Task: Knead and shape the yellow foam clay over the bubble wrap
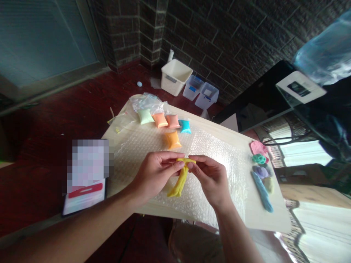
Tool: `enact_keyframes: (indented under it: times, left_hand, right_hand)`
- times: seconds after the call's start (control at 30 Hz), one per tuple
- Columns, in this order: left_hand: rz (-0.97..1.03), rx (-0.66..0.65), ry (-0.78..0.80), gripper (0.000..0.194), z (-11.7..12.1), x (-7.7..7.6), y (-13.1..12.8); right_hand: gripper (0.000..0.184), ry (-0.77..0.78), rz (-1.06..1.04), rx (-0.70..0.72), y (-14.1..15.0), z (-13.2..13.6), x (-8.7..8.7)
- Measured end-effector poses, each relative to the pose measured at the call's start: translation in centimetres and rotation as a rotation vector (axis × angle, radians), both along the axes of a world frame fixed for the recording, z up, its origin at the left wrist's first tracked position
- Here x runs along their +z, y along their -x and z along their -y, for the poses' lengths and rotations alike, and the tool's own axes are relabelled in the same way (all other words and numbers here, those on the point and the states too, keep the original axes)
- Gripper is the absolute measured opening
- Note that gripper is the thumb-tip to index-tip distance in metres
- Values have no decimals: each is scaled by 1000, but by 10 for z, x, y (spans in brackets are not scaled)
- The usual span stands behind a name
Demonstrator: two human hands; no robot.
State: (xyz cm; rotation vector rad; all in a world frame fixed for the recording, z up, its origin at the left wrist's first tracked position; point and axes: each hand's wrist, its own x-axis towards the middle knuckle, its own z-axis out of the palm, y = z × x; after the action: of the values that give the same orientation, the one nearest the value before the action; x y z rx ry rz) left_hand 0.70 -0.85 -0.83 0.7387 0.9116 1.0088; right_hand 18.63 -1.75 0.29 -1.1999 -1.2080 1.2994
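My left hand and my right hand both pinch the top of a strip of yellow clay that hangs down between them above a sheet of bubble wrap on a pale board. Fingers of both hands are closed on the clay. Beyond my hands lie small clay packets: pale green, two orange-pink ones, blue and orange.
Shaped clay pieces sit at the board's right edge: pink, green, purple and a long blue strip. A phone lies left. A white basket and clear boxes stand by the brick wall. A dark glass table is at right.
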Motion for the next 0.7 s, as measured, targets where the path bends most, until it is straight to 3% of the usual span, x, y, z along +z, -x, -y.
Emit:
enact_keyframes:
  times: [0.47,0.7]
  left_hand:
    - [0,-16,-97,40,0,-4,0]
    - [-61,5,-125,28,1,-6,-1]
  right_hand:
    - [15,-47,65,-29,-1,-1,-4]
    - [17,-152,130,46,-1,1,-5]
